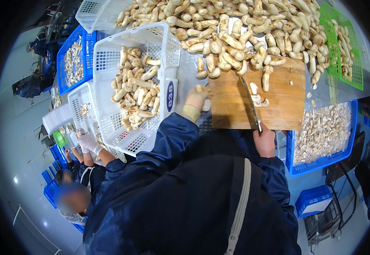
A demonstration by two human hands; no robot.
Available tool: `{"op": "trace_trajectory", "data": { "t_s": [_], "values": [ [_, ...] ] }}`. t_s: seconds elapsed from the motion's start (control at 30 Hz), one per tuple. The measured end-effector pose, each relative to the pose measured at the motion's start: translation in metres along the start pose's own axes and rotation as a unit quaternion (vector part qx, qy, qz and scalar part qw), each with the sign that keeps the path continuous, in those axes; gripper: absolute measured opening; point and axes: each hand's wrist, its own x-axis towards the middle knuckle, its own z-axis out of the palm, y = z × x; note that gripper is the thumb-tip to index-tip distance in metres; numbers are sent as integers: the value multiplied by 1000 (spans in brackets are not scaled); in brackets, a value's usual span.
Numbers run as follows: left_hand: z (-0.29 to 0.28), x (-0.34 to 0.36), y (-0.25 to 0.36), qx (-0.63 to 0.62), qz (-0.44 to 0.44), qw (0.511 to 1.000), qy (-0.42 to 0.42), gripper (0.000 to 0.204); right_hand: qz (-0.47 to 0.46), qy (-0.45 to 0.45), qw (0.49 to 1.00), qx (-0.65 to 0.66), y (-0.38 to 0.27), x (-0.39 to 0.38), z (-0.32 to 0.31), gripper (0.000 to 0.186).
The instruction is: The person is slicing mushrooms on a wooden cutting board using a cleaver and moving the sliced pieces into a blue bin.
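My right hand grips the handle of a knife, whose long blade lies over a wooden board. Pale sliced mushroom and a whole mushroom are on the board by the blade. My left hand, with a yellowish cuff at the wrist, is curled just left of the board; what it holds is too unclear to make out. A large heap of whole mushrooms spreads beyond and onto the board's back edge.
A white crate of mushrooms stands left, a blue crate of slices right, and a green basket at back right. More crates line the left side, where co-workers' gloved hands are at work.
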Motion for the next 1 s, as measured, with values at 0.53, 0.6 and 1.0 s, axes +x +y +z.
{"op": "trace_trajectory", "data": {
  "t_s": [0.53, 0.6, 1.0],
  "values": [
    [-11, -6, 45, -386, -112, 890, -216, 23, 10, -8, 1000, 1, 1, 0, 0, 26],
    [10, -26, 28, -432, -194, 853, -219, 24, 12, -9, 1000, 18, -2, -1, -2, 26],
    [66, -47, 2, 104, 21, 994, -22, 34, 13, -62, 996, 69, -27, -10, -6, 20]
  ]
}}
